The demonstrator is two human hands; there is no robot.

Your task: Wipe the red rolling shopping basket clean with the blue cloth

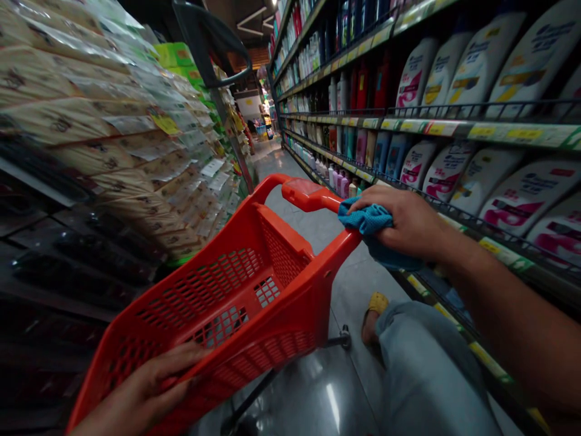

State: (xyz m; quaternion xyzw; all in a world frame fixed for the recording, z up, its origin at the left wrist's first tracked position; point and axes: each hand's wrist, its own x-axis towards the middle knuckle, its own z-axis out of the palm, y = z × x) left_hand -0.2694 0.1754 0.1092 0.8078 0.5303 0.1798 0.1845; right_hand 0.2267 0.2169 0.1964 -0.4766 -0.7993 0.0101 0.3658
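A red plastic shopping basket [236,303] on wheels stands tilted in a shop aisle, with nothing in it. My left hand [149,387] grips its near rim, fingers curled over the edge. My right hand [408,221] presses a blue cloth [370,221] against the basket's red handle [308,195] at the far corner. Both hands are closed.
Shelves [436,127] of bottles and white refill pouches line the right side. Stacked packets [113,139] fill the left shelving. My bent knee in grey trousers [431,369] and a foot in a yellow sandal [374,315] are beside the basket. The glossy grey floor [318,393] runs down the aisle.
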